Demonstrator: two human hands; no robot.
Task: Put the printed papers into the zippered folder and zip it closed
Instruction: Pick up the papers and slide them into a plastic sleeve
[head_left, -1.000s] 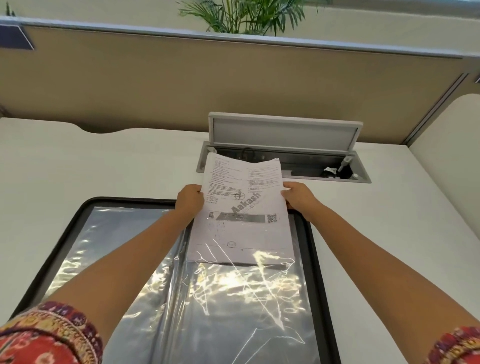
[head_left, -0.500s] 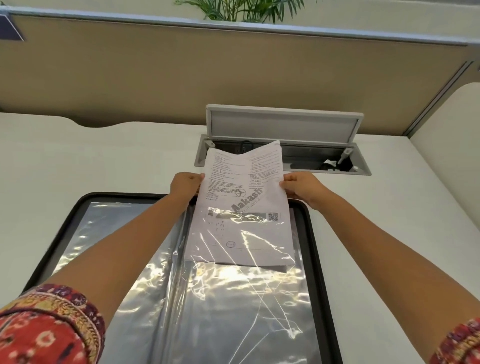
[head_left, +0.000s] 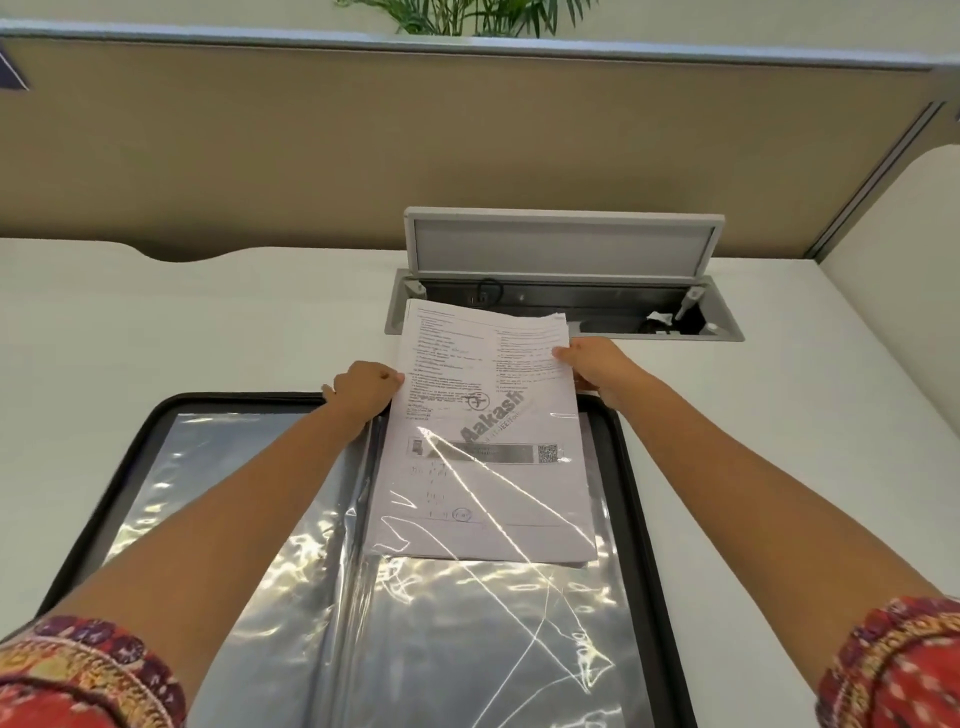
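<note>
My left hand pinches the printed papers at their left edge. Papers lie half inside the open zippered folder, probably under a clear sleeve. Light, floppy stack; hold the edges. Right hand grips their right edge.

White desk carries an open black-rimmed zippered folder with clear plastic sleeves spread flat at 6 o'clock, and a recessed grey cable box, lid flipped up, set into the top at 1 o'clock.
</note>
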